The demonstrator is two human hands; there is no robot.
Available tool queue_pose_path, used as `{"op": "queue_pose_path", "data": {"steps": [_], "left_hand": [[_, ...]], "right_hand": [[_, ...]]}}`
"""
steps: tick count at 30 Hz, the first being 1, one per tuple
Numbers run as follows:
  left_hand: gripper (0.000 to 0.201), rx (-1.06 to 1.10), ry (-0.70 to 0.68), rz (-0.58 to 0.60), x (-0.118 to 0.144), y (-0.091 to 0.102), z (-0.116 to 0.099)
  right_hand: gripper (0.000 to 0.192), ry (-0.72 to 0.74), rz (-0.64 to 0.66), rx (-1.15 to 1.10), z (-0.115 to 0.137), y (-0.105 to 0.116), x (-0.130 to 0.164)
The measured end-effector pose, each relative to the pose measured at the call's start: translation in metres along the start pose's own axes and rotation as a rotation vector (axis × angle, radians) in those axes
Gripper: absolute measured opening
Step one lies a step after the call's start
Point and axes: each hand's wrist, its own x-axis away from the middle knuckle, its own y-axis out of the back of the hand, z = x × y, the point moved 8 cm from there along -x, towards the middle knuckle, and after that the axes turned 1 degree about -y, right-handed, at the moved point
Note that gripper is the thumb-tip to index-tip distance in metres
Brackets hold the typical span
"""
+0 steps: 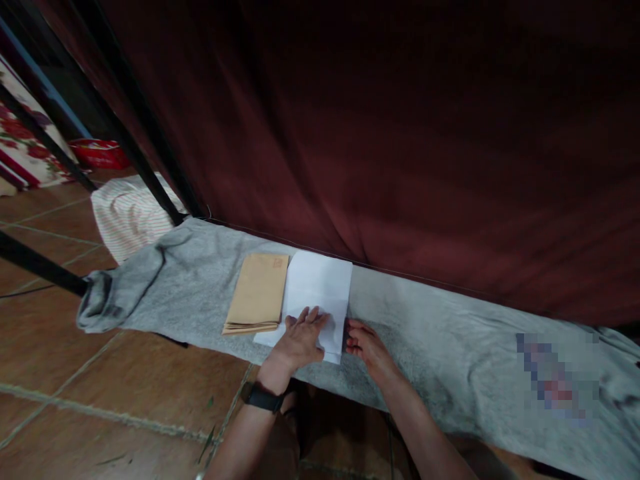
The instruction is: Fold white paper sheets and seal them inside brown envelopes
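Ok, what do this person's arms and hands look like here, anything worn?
Both forearms are bare, with no sleeves in view. The left hand has a black watch with a dark band on its wrist. The right hand wears no glove; no ring or band is visible.

Dark red curtain (400, 133) walls off the far side, hanging right down to the grey blanket (440, 333). Brown envelopes (257, 293) lie just left of the white paper (320, 287), touching it. Open blanket to the right (wide, flat) up to a blurred patch. Black metal bars (145, 153) cross at far left, w/ striped cloth (125, 213) below.
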Motion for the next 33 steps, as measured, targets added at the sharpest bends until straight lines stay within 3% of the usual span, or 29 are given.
{"op": "queue_pose_path", "data": {"steps": [5,13,18,20,24,30,33], "left_hand": [[0.079,0.026,-0.037,-0.047,0.002,0.006,-0.002],[0.084,0.029,-0.052,-0.032,0.005,0.0,0.002],[0.089,0.09,-0.139,-0.058,0.008,0.007,-0.011],[0.089,0.144,-0.194,-0.063,0.009,0.012,-0.024],[0.097,0.188,-0.261,-0.051,0.006,0.012,-0.051],[0.092,0.11,-0.327,0.05,-0.008,-0.018,-0.097],[0.086,0.061,-0.38,0.081,-0.015,-0.036,-0.12]], "right_hand": [[0.033,0.037,0.047,0.065,-0.002,0.001,0.006],[0.024,0.09,0.039,0.242,0.005,-0.022,0.003],[0.019,0.204,-0.009,0.282,0.033,-0.019,0.004],[0.016,0.252,-0.057,0.254,0.049,-0.001,0.01],[0.021,0.267,-0.184,0.164,0.067,0.064,0.029],[0.026,0.17,-0.337,0.0,0.035,0.176,0.06],[0.029,0.125,-0.408,-0.021,0.016,0.215,0.072]]}}
